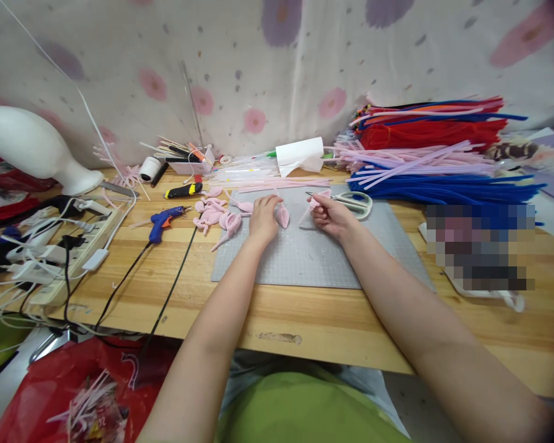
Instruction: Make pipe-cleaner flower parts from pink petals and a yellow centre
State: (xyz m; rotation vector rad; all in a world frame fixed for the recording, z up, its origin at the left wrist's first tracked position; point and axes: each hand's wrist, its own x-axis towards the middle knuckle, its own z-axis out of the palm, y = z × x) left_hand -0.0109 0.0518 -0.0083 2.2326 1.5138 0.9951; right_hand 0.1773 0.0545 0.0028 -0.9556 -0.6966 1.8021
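On the grey mat (pixel 309 264) | my left grip (pixel 264 219) loosely open beside a pink petal (pixel 283 216) | my right grip (pixel 333 216) curled by a pink scrap (pixel 322 194) (hold: can't tell)

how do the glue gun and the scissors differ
The glue gun is blue and orange; the scissors have pale handles. The glue gun lies on the wooden table; the scissors, over the gray mat. The glue gun has a black cord; the scissors, none. Both are hand tools.
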